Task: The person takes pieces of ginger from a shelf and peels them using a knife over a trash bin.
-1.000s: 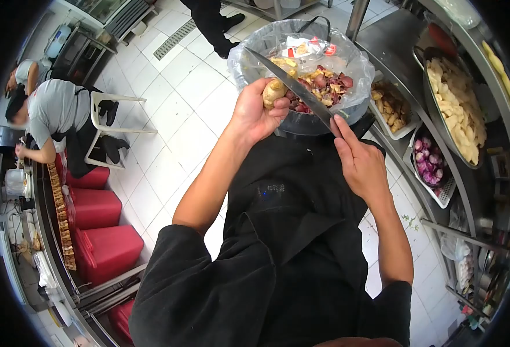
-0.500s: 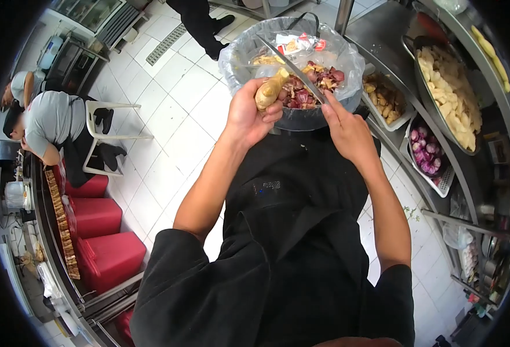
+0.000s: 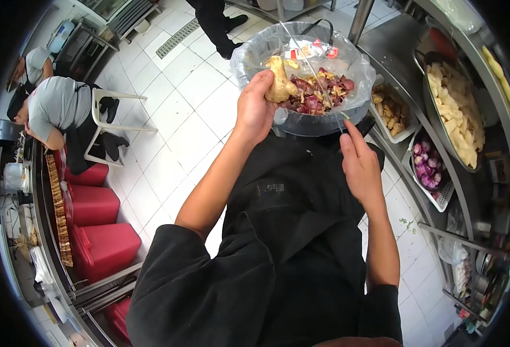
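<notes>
"So, head cam's the only view. Where's the ginger root [image 3: 281, 84]?"

"In the left hand [image 3: 256, 111], over the left side of the lined bin [image 3: 310, 125]. Thumb on one side, fingers curled round the lower end, knobby top left bare. My guess: that grip leaves a face exposed, and being over the bin lets bits drop onto the peelings [image 3: 310, 103]."

"And the right hand [image 3: 361, 170]?"

"Closed round the knife [image 3: 305, 55], handle mostly hidden. Blade's nearly edge-on to us, slanting away across the bin, apart from the root, probably just for clearance."

"Arm pose?"

"Left forearm [image 3: 217, 182] slants inward, palm turned up. Right forearm [image 3: 382, 246] comes up steeper, back of the hand showing, index finger and thumb stretched toward the blade. Can't tell what the other fingertips are doing, tbh."
</notes>
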`<action>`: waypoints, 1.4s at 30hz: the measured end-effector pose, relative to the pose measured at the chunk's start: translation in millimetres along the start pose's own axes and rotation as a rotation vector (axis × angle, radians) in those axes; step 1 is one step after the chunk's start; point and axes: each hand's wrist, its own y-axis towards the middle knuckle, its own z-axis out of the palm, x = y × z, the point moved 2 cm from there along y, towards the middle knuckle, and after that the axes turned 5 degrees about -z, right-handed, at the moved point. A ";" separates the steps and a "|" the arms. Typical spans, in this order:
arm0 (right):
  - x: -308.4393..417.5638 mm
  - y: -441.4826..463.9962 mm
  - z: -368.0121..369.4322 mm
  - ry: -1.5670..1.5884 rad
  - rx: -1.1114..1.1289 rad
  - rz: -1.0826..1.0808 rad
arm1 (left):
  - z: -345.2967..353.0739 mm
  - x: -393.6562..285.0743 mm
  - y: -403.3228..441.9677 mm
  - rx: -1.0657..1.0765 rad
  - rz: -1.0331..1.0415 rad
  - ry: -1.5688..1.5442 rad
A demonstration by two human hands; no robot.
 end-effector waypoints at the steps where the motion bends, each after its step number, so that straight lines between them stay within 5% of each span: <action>1: 5.7 -5.0 0.6 -0.034 0.012 0.014 | -4.6 3.7 2.9 -0.015 0.015 -0.019; 10: 8.9 -8.3 31.4 -0.165 -0.077 -0.342 | 8.6 18.9 0.1 -0.162 -0.061 -0.169; 21: 1.3 -1.7 36.9 -0.266 -0.080 -0.362 | 12.7 26.9 4.1 -0.323 -0.091 -0.160; 35: 5.7 35.4 58.0 -0.362 -0.059 -0.385 | -2.9 28.8 23.3 -0.265 0.021 -0.092; 42: 3.6 64.0 78.5 -0.361 -0.092 -0.356 | -20.1 34.9 12.9 -0.252 -0.092 -0.084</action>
